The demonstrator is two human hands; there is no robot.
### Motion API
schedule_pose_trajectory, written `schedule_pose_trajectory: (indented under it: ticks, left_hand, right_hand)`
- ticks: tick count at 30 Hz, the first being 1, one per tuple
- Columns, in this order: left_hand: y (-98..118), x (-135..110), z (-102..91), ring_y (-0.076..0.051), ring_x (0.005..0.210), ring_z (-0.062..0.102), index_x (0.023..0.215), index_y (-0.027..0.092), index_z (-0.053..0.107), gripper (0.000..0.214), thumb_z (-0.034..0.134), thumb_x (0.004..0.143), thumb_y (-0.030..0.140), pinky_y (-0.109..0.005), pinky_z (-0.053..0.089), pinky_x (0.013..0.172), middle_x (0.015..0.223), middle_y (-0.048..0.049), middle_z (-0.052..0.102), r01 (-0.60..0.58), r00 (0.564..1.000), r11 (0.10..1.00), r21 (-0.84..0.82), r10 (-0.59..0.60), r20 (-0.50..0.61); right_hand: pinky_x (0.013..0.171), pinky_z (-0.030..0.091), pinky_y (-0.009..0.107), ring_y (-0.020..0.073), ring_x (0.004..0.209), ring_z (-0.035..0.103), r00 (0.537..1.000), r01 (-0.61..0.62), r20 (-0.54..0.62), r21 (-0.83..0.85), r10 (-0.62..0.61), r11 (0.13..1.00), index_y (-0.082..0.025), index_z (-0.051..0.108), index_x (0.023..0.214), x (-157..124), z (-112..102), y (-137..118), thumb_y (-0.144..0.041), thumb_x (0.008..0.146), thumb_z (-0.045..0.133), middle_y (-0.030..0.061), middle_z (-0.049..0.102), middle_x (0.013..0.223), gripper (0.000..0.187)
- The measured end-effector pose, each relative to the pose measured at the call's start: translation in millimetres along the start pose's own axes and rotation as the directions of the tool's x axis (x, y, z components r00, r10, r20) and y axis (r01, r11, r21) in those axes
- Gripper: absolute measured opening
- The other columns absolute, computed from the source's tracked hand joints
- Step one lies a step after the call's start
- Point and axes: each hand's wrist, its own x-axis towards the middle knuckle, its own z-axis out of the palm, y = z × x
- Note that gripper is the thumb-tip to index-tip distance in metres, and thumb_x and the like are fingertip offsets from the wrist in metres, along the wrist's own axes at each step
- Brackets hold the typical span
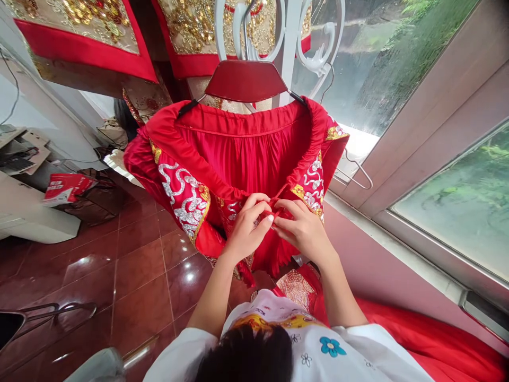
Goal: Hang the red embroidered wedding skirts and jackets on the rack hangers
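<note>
A red pleated skirt [242,148] with silver and gold embroidery hangs by its waistband from a red clip hanger [244,79] on a white rack. My left hand [248,228] and my right hand [302,228] meet at the near edge of the waistband [278,204]. Both pinch the red fabric there, fingers curled and fingertips touching. What sits between the fingertips is too small to make out.
More red and gold garments [95,32] hang behind. A window [437,132] and its sill run along the right, with an empty wire hanger [356,170] on the sill. Red fabric [437,339] lies below the sill. Brown floor tiles [131,265], red boxes and a white unit lie left.
</note>
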Motion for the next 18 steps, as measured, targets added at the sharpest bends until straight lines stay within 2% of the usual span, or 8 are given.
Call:
schedule_pose_trajectory:
  ticks: [4,7,14,16,18]
  left_hand:
    - [0.6,-0.7,-3.5,-0.015,0.104,0.054,0.089,0.018,0.056,0.008,0.053,0.085,0.024,-0.028,0.045,0.093,0.112,-0.0060,0.049,-0.014,0.999,1.000,0.005,0.014,0.034]
    - [-1.7,-2.1,-4.2,-0.016,0.106,0.054,0.092,0.018,0.057,0.009,0.052,0.087,0.024,-0.029,0.046,0.093,0.115,-0.0070,0.049,-0.028,0.998,0.999,0.036,0.026,0.058]
    - [-3.9,-2.3,-2.4,-0.017,0.106,0.055,0.092,0.019,0.056,0.011,0.048,0.085,0.016,-0.030,0.047,0.092,0.117,-0.0078,0.050,-0.075,0.997,0.987,0.142,0.070,0.042]
    - [-3.3,-1.7,-2.6,-0.017,0.106,0.055,0.092,0.019,0.056,0.012,0.049,0.084,0.014,-0.031,0.047,0.093,0.116,-0.0078,0.051,-0.093,0.995,0.985,0.143,0.088,0.035]
    - [-3.2,-1.4,-2.9,-0.018,0.107,0.055,0.093,0.019,0.055,0.013,0.049,0.083,0.013,-0.032,0.047,0.093,0.116,-0.0080,0.051,-0.105,0.994,0.984,0.145,0.101,0.030]
  right_hand:
    - [0.076,0.048,0.032,0.0197,0.095,0.047,0.998,-0.008,-0.063,-0.031,0.006,0.999,-0.020,0.066,0.090,-1.4,5.2,4.1,-0.022,0.090,0.050,0.0067,0.058,0.115,0.016]
    - [0.078,0.049,0.033,0.0197,0.097,0.049,0.999,-0.002,-0.045,0.007,0.002,1.000,-0.020,0.065,0.095,-3.3,6.5,6.6,-0.022,0.090,0.049,0.0069,0.057,0.119,0.017]
    - [0.087,0.052,0.029,0.0163,0.109,0.056,0.999,0.021,-0.044,0.288,-0.008,0.957,-0.018,0.061,0.108,-5.9,5.0,9.1,-0.019,0.092,0.046,0.0104,0.056,0.122,0.022]
    - [0.087,0.053,0.028,0.0153,0.105,0.060,0.995,0.047,-0.104,0.341,-0.012,0.939,-0.016,0.063,0.105,-5.8,8.2,8.9,-0.018,0.091,0.048,0.0109,0.059,0.117,0.020]
    - [0.084,0.055,0.027,0.0149,0.099,0.063,0.974,0.083,-0.228,0.395,0.010,0.915,-0.016,0.065,0.100,-5.6,13.2,8.0,-0.017,0.089,0.051,0.0102,0.064,0.109,0.018]
